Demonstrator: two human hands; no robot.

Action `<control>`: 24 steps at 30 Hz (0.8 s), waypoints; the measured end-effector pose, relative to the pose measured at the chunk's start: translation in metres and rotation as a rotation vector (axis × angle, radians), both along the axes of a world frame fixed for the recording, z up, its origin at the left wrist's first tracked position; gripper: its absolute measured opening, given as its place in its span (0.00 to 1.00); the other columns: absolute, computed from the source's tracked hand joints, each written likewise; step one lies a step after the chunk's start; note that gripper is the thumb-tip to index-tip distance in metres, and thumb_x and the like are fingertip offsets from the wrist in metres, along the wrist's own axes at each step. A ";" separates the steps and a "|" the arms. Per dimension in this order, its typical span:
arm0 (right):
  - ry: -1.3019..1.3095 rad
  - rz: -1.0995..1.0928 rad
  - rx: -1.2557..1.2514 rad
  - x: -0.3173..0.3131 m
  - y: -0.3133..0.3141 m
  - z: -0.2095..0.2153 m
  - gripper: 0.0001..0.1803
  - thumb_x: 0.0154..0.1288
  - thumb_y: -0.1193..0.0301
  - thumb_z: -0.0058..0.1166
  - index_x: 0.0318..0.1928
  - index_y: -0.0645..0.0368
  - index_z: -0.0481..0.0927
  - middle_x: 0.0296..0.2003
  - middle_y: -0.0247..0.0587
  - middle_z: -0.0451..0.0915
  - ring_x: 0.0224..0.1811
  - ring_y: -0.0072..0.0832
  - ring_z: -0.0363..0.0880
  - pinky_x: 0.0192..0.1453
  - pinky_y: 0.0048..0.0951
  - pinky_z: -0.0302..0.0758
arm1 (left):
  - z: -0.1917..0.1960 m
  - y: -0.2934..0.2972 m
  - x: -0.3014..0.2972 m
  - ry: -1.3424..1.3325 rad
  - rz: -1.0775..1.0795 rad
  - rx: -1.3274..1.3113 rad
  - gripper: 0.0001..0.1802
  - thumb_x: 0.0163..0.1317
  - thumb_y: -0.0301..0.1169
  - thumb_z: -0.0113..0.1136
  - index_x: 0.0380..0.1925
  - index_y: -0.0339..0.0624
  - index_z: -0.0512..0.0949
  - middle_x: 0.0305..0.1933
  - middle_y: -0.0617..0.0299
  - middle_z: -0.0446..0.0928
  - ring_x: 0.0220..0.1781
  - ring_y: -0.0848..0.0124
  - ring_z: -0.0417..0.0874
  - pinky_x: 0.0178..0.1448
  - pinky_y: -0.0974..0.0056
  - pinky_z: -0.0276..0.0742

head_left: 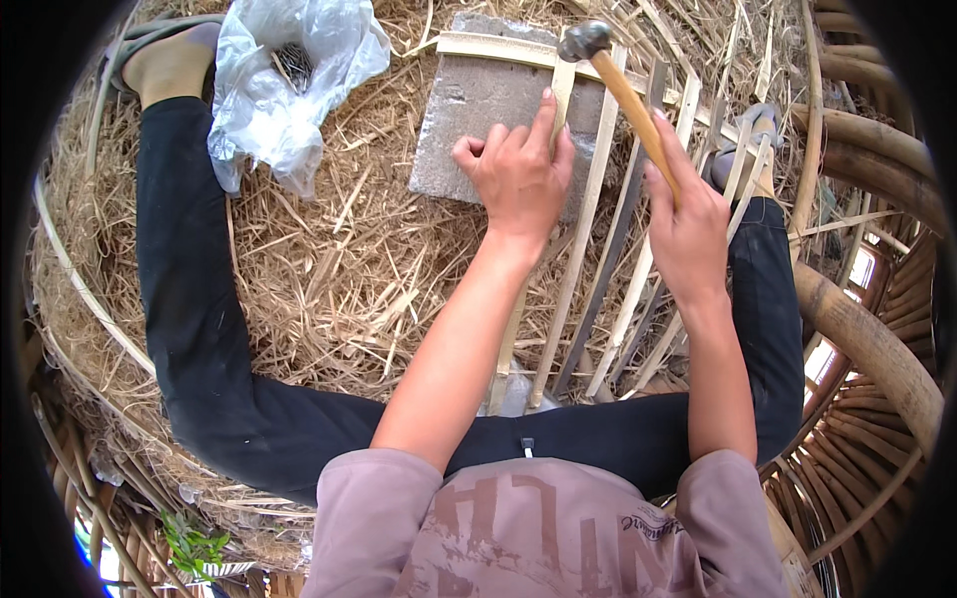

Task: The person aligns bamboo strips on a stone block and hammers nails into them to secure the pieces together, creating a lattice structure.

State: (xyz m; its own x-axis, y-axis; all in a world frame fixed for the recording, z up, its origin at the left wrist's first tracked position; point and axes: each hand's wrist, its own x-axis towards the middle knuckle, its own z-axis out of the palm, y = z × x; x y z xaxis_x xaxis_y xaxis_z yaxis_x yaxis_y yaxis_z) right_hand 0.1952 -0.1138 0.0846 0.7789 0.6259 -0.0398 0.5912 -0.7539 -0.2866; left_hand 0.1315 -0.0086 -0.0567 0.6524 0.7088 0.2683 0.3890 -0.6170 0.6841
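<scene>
Hammer (618,85) (right hand (688,234)) over slats (588,199)

Our left hand (518,174) presses down, forefinger extended; our right hand (688,224) seems fully clenched, wrist cocked upward.

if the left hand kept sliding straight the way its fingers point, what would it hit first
Most likely the crosswise bamboo strip at the far edge of the grey block. The left hand points up along an upright strip towards it; depth is unclear.
</scene>
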 end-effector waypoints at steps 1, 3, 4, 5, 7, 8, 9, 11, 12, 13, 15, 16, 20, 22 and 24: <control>0.033 -0.045 0.034 0.000 -0.002 0.011 0.28 0.71 0.73 0.54 0.70 0.43 0.71 0.36 0.56 0.85 0.31 0.34 0.86 0.36 0.39 0.78 | 0.002 -0.001 0.002 0.029 -0.022 -0.026 0.20 0.64 0.43 0.63 0.55 0.54 0.83 0.16 0.71 0.71 0.27 0.74 0.73 0.52 0.58 0.53; 0.066 -0.092 0.083 0.001 -0.008 0.036 0.28 0.72 0.72 0.54 0.70 0.41 0.71 0.38 0.51 0.86 0.27 0.27 0.82 0.32 0.34 0.77 | 0.004 0.001 0.000 0.040 -0.027 -0.012 0.21 0.64 0.43 0.62 0.56 0.54 0.82 0.16 0.71 0.71 0.27 0.73 0.73 0.52 0.58 0.54; 0.056 -0.091 0.097 0.004 -0.011 0.049 0.28 0.72 0.72 0.55 0.70 0.40 0.72 0.39 0.46 0.88 0.23 0.23 0.78 0.29 0.30 0.76 | 0.005 0.002 -0.001 0.052 -0.030 -0.003 0.21 0.64 0.43 0.62 0.56 0.53 0.82 0.16 0.70 0.72 0.28 0.73 0.74 0.52 0.57 0.54; 0.097 -0.116 0.101 0.006 -0.012 0.068 0.27 0.72 0.72 0.55 0.70 0.42 0.72 0.40 0.45 0.88 0.22 0.19 0.74 0.27 0.26 0.73 | 0.004 0.005 -0.005 0.050 -0.032 0.011 0.21 0.64 0.43 0.62 0.56 0.53 0.82 0.16 0.70 0.72 0.28 0.73 0.74 0.52 0.57 0.54; 0.119 -0.147 0.118 0.013 -0.029 0.102 0.26 0.72 0.71 0.55 0.69 0.43 0.72 0.42 0.43 0.88 0.20 0.16 0.69 0.25 0.21 0.69 | 0.005 0.005 -0.006 0.073 -0.045 -0.045 0.23 0.65 0.43 0.60 0.58 0.49 0.80 0.19 0.68 0.75 0.30 0.71 0.75 0.55 0.55 0.55; 0.076 -0.148 0.145 0.018 -0.044 0.116 0.26 0.74 0.73 0.52 0.70 0.45 0.71 0.39 0.34 0.84 0.21 0.12 0.64 0.23 0.18 0.62 | 0.007 0.005 -0.004 0.060 -0.049 -0.028 0.23 0.65 0.43 0.60 0.58 0.49 0.80 0.19 0.68 0.75 0.30 0.71 0.75 0.55 0.55 0.55; 0.035 -0.152 0.171 0.021 -0.059 0.130 0.25 0.76 0.74 0.49 0.71 0.48 0.70 0.36 0.26 0.81 0.21 0.08 0.59 0.22 0.15 0.56 | 0.010 0.003 -0.003 0.089 -0.040 -0.019 0.24 0.65 0.43 0.60 0.59 0.47 0.79 0.19 0.67 0.75 0.30 0.71 0.75 0.54 0.55 0.55; 0.010 -0.302 0.278 0.020 -0.083 0.162 0.24 0.77 0.71 0.50 0.71 0.50 0.70 0.31 0.23 0.75 0.21 0.06 0.57 0.22 0.13 0.53 | 0.019 0.003 -0.002 0.151 -0.046 -0.023 0.28 0.65 0.44 0.59 0.62 0.43 0.75 0.21 0.63 0.77 0.31 0.67 0.77 0.55 0.53 0.57; 0.001 -0.406 0.318 0.017 -0.097 0.174 0.24 0.76 0.70 0.51 0.71 0.51 0.70 0.29 0.25 0.74 0.20 0.06 0.57 0.22 0.13 0.53 | 0.020 0.003 -0.002 0.140 -0.050 -0.005 0.28 0.65 0.44 0.59 0.62 0.43 0.75 0.21 0.63 0.77 0.31 0.67 0.77 0.55 0.53 0.57; -0.005 -0.408 0.338 0.019 -0.117 0.180 0.24 0.76 0.70 0.51 0.71 0.51 0.70 0.29 0.25 0.74 0.20 0.06 0.57 0.22 0.13 0.53 | 0.018 0.005 -0.003 0.158 -0.041 -0.042 0.29 0.65 0.44 0.59 0.63 0.42 0.73 0.22 0.62 0.78 0.31 0.66 0.78 0.55 0.53 0.57; -0.047 -0.521 0.539 0.021 -0.155 0.185 0.26 0.77 0.68 0.51 0.72 0.52 0.67 0.27 0.22 0.70 0.20 0.06 0.57 0.21 0.12 0.52 | 0.024 0.009 -0.003 0.199 -0.046 -0.178 0.34 0.64 0.47 0.60 0.65 0.40 0.69 0.24 0.60 0.79 0.32 0.64 0.79 0.58 0.52 0.57; -0.055 -0.523 0.556 0.017 -0.167 0.188 0.26 0.77 0.68 0.51 0.72 0.52 0.67 0.27 0.22 0.70 0.20 0.06 0.57 0.21 0.12 0.52 | 0.029 0.008 -0.003 0.189 -0.050 -0.163 0.34 0.64 0.47 0.60 0.65 0.40 0.69 0.24 0.60 0.79 0.32 0.64 0.79 0.58 0.52 0.57; -0.057 -0.728 0.621 -0.001 -0.212 0.195 0.26 0.78 0.65 0.49 0.73 0.53 0.65 0.27 0.22 0.66 0.20 0.06 0.57 0.21 0.11 0.53 | 0.037 0.007 -0.002 0.252 -0.085 -0.215 0.39 0.61 0.49 0.64 0.67 0.39 0.65 0.25 0.61 0.79 0.33 0.65 0.79 0.60 0.52 0.57; -0.013 -0.749 0.671 -0.007 -0.230 0.192 0.26 0.78 0.64 0.50 0.72 0.54 0.66 0.27 0.23 0.67 0.20 0.06 0.58 0.20 0.11 0.53 | 0.037 0.010 -0.006 0.248 -0.103 -0.230 0.38 0.62 0.48 0.64 0.66 0.39 0.66 0.25 0.62 0.78 0.34 0.65 0.80 0.62 0.51 0.57; -0.030 -0.797 0.692 -0.012 -0.236 0.190 0.27 0.78 0.64 0.51 0.73 0.55 0.65 0.27 0.24 0.67 0.20 0.06 0.57 0.20 0.11 0.53 | 0.036 0.010 -0.006 0.259 -0.105 -0.219 0.37 0.62 0.47 0.64 0.66 0.40 0.67 0.25 0.62 0.79 0.35 0.64 0.81 0.62 0.50 0.57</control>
State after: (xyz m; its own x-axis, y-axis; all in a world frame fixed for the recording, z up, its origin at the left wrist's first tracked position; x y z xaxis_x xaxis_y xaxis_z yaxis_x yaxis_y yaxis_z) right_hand 0.1835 -0.3502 0.2743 0.9695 -0.1883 0.1566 0.0111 -0.6052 -0.7960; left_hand 0.1256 0.0018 -0.0203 0.7511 0.6569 -0.0664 0.5093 -0.5125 0.6914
